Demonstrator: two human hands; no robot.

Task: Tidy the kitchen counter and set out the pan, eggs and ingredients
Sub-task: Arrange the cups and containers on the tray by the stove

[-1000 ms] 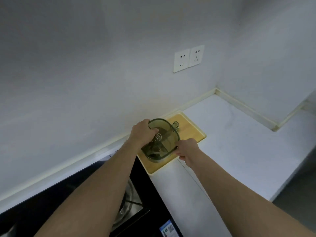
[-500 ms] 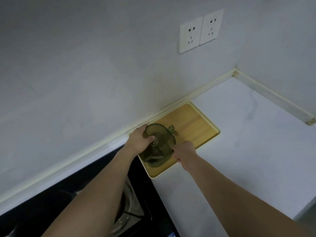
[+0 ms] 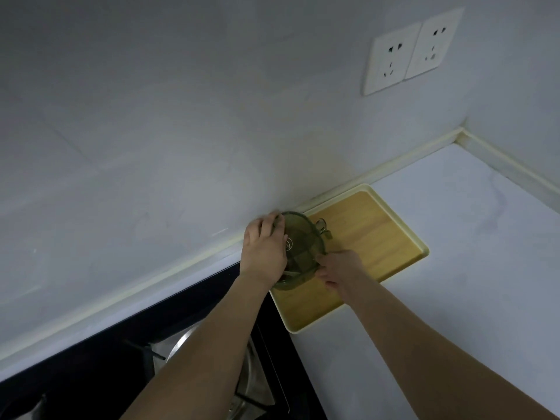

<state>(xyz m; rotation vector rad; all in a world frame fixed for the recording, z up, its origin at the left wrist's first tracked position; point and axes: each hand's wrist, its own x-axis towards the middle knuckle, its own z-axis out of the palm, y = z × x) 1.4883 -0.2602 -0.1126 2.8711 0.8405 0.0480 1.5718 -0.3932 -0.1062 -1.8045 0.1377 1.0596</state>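
At the counter's left end is the gas hob (image 3: 194, 359), dark, with a steel burner ring. My left hand (image 3: 263, 249) curls round the wall side of the green glass container (image 3: 300, 253), and my right hand (image 3: 339, 268) pinches its near rim. The container sits at the left end of the wooden tray (image 3: 375, 234), against the wall edge. I judge I should set it flat, keep both grips even, and let go only once it rests steady on the white counter (image 3: 454, 283) side.
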